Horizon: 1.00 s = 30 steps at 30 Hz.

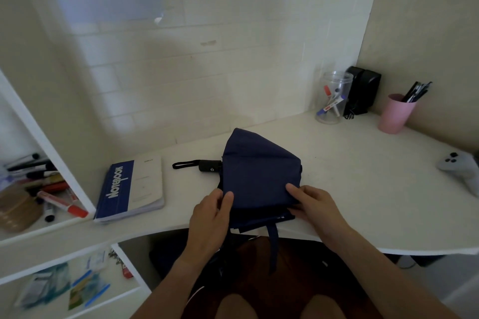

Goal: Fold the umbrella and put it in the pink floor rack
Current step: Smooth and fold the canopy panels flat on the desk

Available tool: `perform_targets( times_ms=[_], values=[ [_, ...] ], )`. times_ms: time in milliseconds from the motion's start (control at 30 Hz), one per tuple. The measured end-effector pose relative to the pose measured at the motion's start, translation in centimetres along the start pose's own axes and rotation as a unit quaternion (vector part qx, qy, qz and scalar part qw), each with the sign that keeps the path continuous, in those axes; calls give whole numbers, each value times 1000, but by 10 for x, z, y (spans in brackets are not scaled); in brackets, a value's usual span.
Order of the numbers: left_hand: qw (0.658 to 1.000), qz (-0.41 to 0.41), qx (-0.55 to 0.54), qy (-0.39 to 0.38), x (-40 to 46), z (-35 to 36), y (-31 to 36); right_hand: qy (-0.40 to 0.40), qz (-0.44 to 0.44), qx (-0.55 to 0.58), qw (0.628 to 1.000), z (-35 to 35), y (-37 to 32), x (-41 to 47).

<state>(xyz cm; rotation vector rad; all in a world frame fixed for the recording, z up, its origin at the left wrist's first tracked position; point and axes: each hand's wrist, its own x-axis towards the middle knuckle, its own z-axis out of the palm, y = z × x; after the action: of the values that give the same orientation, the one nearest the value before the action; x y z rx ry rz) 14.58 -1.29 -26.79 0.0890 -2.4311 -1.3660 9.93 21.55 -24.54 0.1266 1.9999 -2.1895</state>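
Nearby, "NOTEBOOK" book (129, 190); both hands' (210, 217) (315, 206) grip pinching navy umbrella (259, 171) fabric.

Collapsed navy-blue fabric umbrella (259, 176) lying flat on the white desk (363, 189), canopy loosely gathered into an unrolled wedge at the desk's near edge. Its black handle with wrist loop (198, 164) points left; a fabric strap (273, 246) hangs over the edge.

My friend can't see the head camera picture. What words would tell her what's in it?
Two hands, left hand and right hand, pinch the near edge of a navy folding umbrella lying on a white desk. A blue notebook lies left; a pink cup of pens stands far right.
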Motion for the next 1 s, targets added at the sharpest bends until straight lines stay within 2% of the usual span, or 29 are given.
perform_targets(
  times_ms=[300, 400, 500, 667, 767, 833, 900, 967, 1000],
  values=[
    [993, 26, 108, 42, 0, 5, -7, 56, -31, -36, 997, 2, 7, -2],
    [991, 37, 119, 53, -1, 6, -12, 116, -77, -124, 982, 4, 9, -8],
    [989, 44, 125, 71, -4, 8, -12, 152, -128, -246, 949, 5, 13, -13],
    [985, 65, 129, 89, -7, 9, -16, 120, -173, -351, 912, 1, 18, -14],
    [981, 106, 145, 74, -10, 9, -18, 90, -149, -417, 892, 0, 11, -12],
    [964, 164, 204, 57, -6, 6, -20, 88, -147, -500, 849, 1, 6, -10],
    [930, 244, 273, -17, 6, 2, -18, 89, -233, -560, 790, 6, 0, -8],
    [894, 293, 313, -129, 18, 0, -12, 27, -338, -575, 745, 13, -3, -3],
    [880, 297, 328, -174, 22, 0, -11, -23, -351, -591, 726, 15, -3, 1]
  ],
)
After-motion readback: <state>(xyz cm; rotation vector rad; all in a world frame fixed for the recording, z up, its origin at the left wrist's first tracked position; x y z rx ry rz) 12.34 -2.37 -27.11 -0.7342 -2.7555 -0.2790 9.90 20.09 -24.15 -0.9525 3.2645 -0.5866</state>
